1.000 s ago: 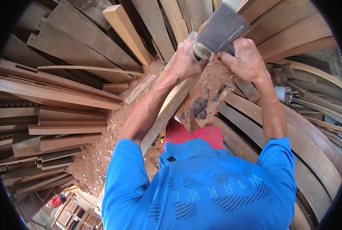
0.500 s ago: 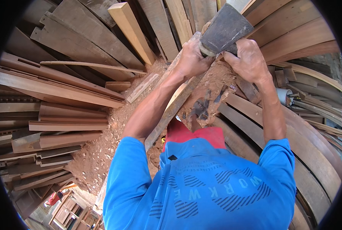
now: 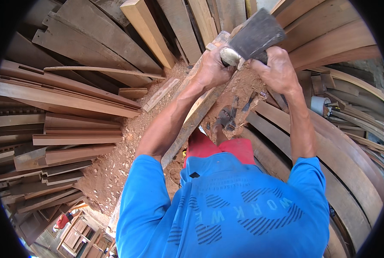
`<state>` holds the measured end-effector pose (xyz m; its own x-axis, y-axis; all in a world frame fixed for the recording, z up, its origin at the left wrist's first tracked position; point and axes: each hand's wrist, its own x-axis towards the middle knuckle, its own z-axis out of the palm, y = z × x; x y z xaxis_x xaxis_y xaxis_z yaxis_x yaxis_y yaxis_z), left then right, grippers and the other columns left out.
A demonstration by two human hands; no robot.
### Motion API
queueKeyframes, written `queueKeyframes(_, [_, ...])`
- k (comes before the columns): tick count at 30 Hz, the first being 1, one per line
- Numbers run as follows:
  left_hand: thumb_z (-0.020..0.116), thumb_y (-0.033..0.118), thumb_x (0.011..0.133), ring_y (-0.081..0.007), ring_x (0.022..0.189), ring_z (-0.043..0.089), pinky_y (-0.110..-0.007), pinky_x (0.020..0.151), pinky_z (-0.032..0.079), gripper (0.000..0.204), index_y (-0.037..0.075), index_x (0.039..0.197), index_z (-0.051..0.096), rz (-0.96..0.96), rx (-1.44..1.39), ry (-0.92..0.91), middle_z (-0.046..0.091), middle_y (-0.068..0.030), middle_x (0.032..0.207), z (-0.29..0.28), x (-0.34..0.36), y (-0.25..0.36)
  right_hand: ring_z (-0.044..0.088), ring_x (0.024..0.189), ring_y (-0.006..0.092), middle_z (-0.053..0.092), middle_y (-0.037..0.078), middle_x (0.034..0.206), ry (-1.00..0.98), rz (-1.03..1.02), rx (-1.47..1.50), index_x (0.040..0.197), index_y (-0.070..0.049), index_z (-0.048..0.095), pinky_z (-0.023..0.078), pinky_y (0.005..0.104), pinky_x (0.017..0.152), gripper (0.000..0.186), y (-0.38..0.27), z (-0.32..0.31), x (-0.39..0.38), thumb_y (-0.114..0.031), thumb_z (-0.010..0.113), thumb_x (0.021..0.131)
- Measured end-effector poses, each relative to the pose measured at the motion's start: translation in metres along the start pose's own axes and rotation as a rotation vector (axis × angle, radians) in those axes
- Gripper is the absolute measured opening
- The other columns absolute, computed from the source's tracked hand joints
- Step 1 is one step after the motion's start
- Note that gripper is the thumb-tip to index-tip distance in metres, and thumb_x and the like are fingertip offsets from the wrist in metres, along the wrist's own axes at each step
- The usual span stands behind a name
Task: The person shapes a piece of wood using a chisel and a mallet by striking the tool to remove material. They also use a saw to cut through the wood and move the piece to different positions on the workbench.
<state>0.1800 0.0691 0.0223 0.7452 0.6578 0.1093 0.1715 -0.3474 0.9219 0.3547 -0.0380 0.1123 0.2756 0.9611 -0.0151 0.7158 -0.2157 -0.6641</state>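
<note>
A broad dark metal blade [image 3: 255, 33] of a hand tool is raised over a long, narrow wooden beam [image 3: 187, 124] at top centre. My left hand [image 3: 211, 71] is closed on a pale, rounded piece [image 3: 229, 56] beside the blade; I cannot tell whether it belongs to the same tool. Just right of it, my right hand [image 3: 276, 71] grips a dark part under the blade, thumb toward my left hand. Below my hands lie small dark tools [image 3: 249, 101] among shavings, near my sandalled foot [image 3: 223, 117].
Stacked boards [image 3: 71, 96] line the left and back; long planks [image 3: 347, 189] run along the right. A light bucket [image 3: 320, 107] stands at the right among offcuts. Sawdust [image 3: 106, 167] covers the floor. A person in red [image 3: 63, 221] and wooden furniture [image 3: 75, 236] are at the lower left.
The blade and both hands have shifted slightly and turned a little since half a second ago, showing more of the pale rounded piece. The grips look the same.
</note>
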Motion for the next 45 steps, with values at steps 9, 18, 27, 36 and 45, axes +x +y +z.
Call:
queueKeyframes(9, [0.08, 0.02, 0.092, -0.0209, 0.089, 0.077, -0.035, 0.079, 0.059, 0.027, 0.005, 0.112, 0.07, 0.151, 0.075, 0.071, 0.078, -0.0134, 0.096, -0.001, -0.019, -0.006, 0.072, 0.09, 0.0453, 0.072, 0.028, 0.092, -0.001, -0.06, -0.249, 0.097, 0.005, 0.073, 0.057, 0.0484, 0.083, 0.031, -0.001, 0.01, -0.005, -0.025, 0.07, 0.088])
queueKeyframes(18, [0.076, 0.009, 0.087, -0.0345, 0.098, 0.075, -0.042, 0.088, 0.058, 0.035, 0.006, 0.121, 0.069, -0.103, 0.014, -0.04, 0.075, -0.0201, 0.108, -0.009, -0.035, -0.001, 0.07, 0.093, 0.0486, 0.072, 0.029, 0.094, -0.038, -0.009, -0.067, 0.101, 0.005, 0.072, 0.056, 0.0518, 0.088, 0.036, 0.003, 0.039, -0.018, -0.025, 0.073, 0.082])
queueKeyframes(27, [0.085, 0.025, 0.087, -0.0268, 0.09, 0.073, -0.041, 0.084, 0.057, 0.031, 0.006, 0.105, 0.068, -0.369, 0.217, -0.083, 0.076, -0.0135, 0.095, -0.048, -0.059, -0.008, 0.068, 0.07, 0.0206, 0.068, 0.01, 0.078, -0.119, 0.257, 0.468, 0.088, 0.001, 0.067, 0.053, 0.0357, 0.066, 0.018, 0.02, 0.052, -0.048, -0.017, 0.071, 0.088])
queueKeyframes(36, [0.091, 0.034, 0.076, -0.0384, 0.093, 0.075, -0.048, 0.082, 0.057, 0.04, 0.008, 0.101, 0.074, -0.675, 0.483, -0.382, 0.077, -0.02, 0.093, -0.069, -0.185, -0.098, 0.065, 0.056, 0.015, 0.07, 0.007, 0.072, -0.128, 0.961, 0.946, 0.089, -0.005, 0.068, 0.054, 0.0298, 0.049, 0.012, 0.165, 0.166, -0.143, -0.014, 0.073, 0.092])
queueKeyframes(45, [0.094, 0.037, 0.074, -0.0423, 0.092, 0.074, -0.05, 0.082, 0.057, 0.05, 0.002, 0.103, 0.073, -0.721, 0.51, -0.309, 0.075, -0.025, 0.092, -0.07, -0.19, -0.097, 0.068, 0.057, 0.0237, 0.072, 0.012, 0.075, -0.354, 1.243, 0.921, 0.094, 0.0, 0.069, 0.056, 0.038, 0.051, 0.018, 0.253, 0.242, -0.154, -0.018, 0.073, 0.092])
